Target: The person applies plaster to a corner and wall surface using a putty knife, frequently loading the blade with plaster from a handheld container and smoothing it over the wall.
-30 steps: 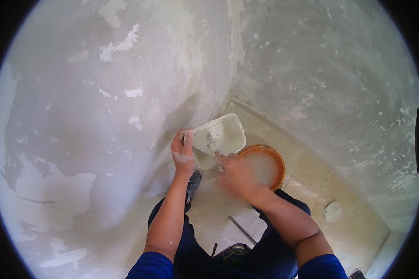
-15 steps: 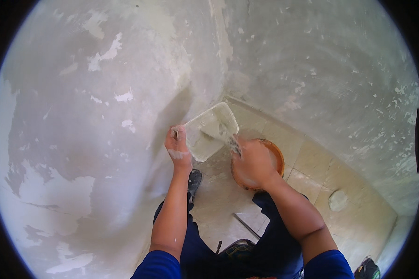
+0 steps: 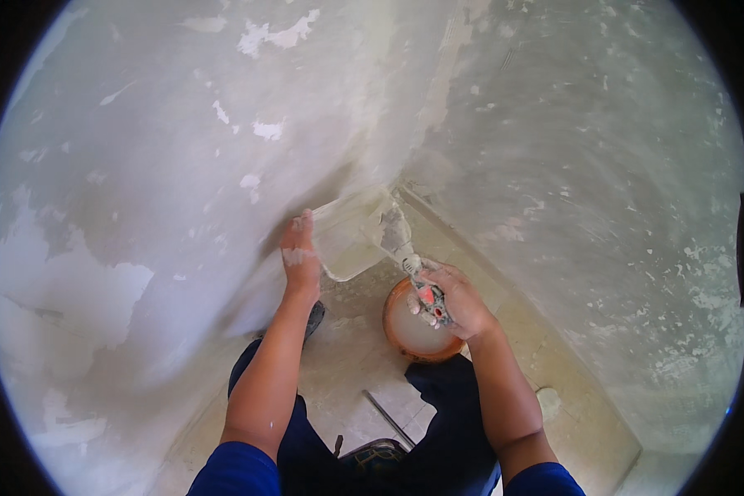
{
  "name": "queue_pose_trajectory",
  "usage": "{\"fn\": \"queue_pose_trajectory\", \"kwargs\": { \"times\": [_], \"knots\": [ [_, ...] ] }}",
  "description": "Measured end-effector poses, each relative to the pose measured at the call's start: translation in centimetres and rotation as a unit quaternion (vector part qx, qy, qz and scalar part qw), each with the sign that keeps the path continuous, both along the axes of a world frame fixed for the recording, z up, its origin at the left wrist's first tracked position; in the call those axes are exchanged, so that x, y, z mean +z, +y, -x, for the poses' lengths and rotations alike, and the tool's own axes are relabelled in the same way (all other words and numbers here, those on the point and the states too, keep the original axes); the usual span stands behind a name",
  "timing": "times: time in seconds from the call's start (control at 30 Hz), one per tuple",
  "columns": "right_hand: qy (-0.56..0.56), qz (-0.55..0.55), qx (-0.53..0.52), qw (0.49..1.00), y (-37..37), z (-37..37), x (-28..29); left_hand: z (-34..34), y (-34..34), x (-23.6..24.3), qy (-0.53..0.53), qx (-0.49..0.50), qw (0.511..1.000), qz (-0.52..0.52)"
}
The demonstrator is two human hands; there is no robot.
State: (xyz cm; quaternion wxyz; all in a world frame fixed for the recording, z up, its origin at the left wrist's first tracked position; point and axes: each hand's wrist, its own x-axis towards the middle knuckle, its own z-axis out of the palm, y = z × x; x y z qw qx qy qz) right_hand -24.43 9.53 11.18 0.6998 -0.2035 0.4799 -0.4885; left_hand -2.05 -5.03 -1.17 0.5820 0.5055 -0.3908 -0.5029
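My left hand (image 3: 300, 256) grips the left end of a white, plaster-smeared rectangular tray (image 3: 345, 244), held out near the corner of the walls. A putty knife (image 3: 395, 231) with a dirty handle marked in red rests in my right hand (image 3: 463, 302), its blade over or in the tray; whether it touches is unclear. Beneath my right hand sits an orange bucket (image 3: 403, 343) of milky liquid, partly hidden by that hand and the knife.
Patchy plastered walls (image 3: 140, 165) meet just beyond the tray. On the tiled floor (image 3: 587, 430) are a metal bar (image 3: 388, 417) between my legs and a pale round object (image 3: 547, 403) to the right. My dark shoe (image 3: 314, 321) shows behind my left forearm.
The view has shifted, moving the bucket left in the picture. My right hand has turned to show the knife's handle, the blade pointing up into the tray. My left hand still grips the tray.
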Motion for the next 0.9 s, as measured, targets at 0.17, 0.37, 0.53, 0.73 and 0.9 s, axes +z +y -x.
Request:
{"fn": "queue_pose_trajectory", "kwargs": {
  "times": [0.17, 0.37, 0.53, 0.73, 0.9],
  "knots": [
    [-0.05, 0.075, 0.043, 0.995, -0.1, 1.5, -0.5, -1.0, 0.5, 2.1, 0.07, -0.079, 0.991, -0.081],
    [-0.032, 0.089, 0.067, 0.993, -1.2, -0.8, 0.6, -1.4, 1.7, 5.4, 0.189, -0.136, 0.957, -0.173],
    [0.017, 0.085, 0.04, 0.995, -2.8, -2.9, 2.9, -0.8, 2.5, 5.8, 0.217, -0.134, 0.938, -0.235],
    [0.224, 0.137, -0.107, 0.959, -10.4, -5.3, 3.3, -0.6, 1.9, 3.4, 0.203, -0.127, 0.957, -0.166],
    [0.562, 0.212, -0.217, 0.77, -16.6, -7.3, 3.8, -0.8, 2.5, 4.5, 0.201, -0.113, 0.953, -0.197]
  ]
}}
